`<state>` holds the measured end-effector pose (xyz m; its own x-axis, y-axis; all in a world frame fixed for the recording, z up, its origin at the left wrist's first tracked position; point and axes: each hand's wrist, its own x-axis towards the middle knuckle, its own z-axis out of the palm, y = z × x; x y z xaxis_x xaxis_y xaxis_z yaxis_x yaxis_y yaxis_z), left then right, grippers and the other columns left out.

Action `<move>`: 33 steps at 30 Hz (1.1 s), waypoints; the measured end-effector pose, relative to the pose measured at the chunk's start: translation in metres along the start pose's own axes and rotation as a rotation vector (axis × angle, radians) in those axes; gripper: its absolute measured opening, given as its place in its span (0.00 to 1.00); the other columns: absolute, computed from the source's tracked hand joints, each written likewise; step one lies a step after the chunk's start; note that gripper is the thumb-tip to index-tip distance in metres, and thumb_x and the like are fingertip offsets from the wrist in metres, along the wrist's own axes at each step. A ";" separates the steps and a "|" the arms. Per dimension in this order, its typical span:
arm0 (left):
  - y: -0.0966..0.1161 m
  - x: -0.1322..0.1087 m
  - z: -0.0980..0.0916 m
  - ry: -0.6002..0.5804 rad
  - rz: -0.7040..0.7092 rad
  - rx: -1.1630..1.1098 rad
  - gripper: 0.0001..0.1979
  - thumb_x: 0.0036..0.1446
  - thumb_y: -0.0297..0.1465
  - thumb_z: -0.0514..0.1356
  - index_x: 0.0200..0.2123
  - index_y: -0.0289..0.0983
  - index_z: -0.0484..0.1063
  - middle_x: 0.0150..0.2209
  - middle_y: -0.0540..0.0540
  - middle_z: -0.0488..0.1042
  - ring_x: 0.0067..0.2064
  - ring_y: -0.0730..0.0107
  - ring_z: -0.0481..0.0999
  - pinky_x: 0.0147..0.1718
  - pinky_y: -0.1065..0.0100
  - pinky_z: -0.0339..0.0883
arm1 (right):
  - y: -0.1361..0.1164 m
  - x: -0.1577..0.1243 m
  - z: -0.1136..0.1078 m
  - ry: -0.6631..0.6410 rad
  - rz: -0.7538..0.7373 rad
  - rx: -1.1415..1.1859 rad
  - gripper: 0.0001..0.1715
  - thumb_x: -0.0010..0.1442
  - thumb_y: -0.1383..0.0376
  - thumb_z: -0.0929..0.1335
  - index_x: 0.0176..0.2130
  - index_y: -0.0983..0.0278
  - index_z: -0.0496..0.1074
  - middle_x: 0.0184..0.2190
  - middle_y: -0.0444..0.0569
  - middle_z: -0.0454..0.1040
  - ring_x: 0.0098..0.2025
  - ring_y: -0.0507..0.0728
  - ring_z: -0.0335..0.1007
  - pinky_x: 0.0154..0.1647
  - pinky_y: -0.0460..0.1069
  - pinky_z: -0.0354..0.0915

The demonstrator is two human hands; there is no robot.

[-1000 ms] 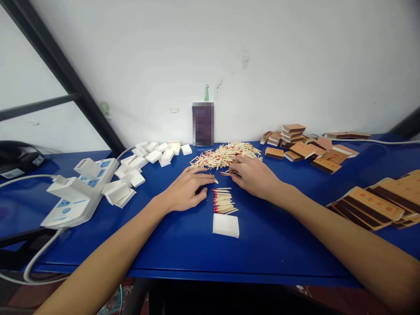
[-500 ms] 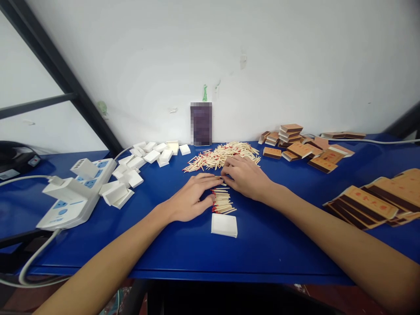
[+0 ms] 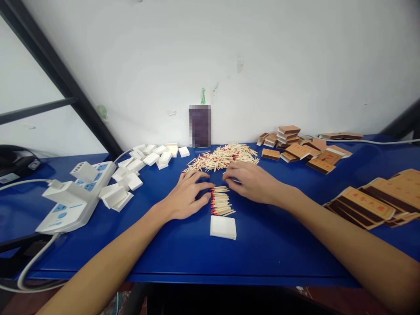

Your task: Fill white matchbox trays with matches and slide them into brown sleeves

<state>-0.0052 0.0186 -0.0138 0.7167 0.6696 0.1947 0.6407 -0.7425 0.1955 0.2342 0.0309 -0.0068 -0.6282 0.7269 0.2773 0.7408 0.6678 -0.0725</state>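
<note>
A loose pile of red-tipped matches [image 3: 223,156] lies near the wall on the blue table [image 3: 183,253]. Closer to me, a small row of matches [image 3: 220,202] lies side by side with the red tips to the left. My left hand [image 3: 186,196] rests palm down with fingers spread, its fingertips against the left end of that row. My right hand [image 3: 250,182] lies at the row's far right end, fingers curled low over the table; what they pinch is hidden. A white inner tray of a matchbox [image 3: 223,227] sits just in front of the row.
Several white trays [image 3: 144,159] lie at the left, next to a white power strip [image 3: 74,197] with cables. Orange matchbox sleeves [image 3: 300,148] are stacked at the back right, and flat sleeves [image 3: 377,201] lie at the right edge. A dark blurred object [image 3: 200,126] leans on the wall.
Both hands drew back from the loose pile toward the aligned row. My left hand's fingertips now touch the row's red tips, and my right hand slid slightly right and nearer.
</note>
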 end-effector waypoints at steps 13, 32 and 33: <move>-0.002 0.000 0.003 0.017 -0.030 -0.042 0.20 0.68 0.38 0.48 0.58 0.41 0.68 0.57 0.41 0.67 0.59 0.54 0.64 0.57 0.47 0.57 | 0.008 -0.008 -0.004 -0.110 0.110 -0.111 0.07 0.61 0.68 0.65 0.31 0.62 0.72 0.36 0.50 0.77 0.38 0.57 0.70 0.38 0.51 0.59; -0.008 0.003 0.007 0.112 -0.101 -0.039 0.20 0.68 0.37 0.49 0.60 0.41 0.65 0.57 0.42 0.68 0.57 0.55 0.65 0.56 0.49 0.59 | 0.015 0.003 0.004 0.241 0.195 0.003 0.14 0.67 0.65 0.61 0.42 0.63 0.75 0.41 0.51 0.80 0.44 0.59 0.73 0.42 0.51 0.62; -0.008 0.003 0.007 0.098 -0.086 -0.035 0.20 0.68 0.38 0.49 0.60 0.41 0.64 0.58 0.42 0.67 0.59 0.55 0.64 0.57 0.49 0.58 | 0.017 0.001 0.001 0.239 0.226 -0.033 0.14 0.66 0.65 0.62 0.41 0.63 0.76 0.41 0.51 0.80 0.43 0.59 0.73 0.40 0.51 0.62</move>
<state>-0.0064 0.0261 -0.0213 0.6280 0.7306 0.2682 0.6874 -0.6823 0.2490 0.2455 0.0432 -0.0085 -0.3762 0.7956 0.4749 0.8649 0.4853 -0.1280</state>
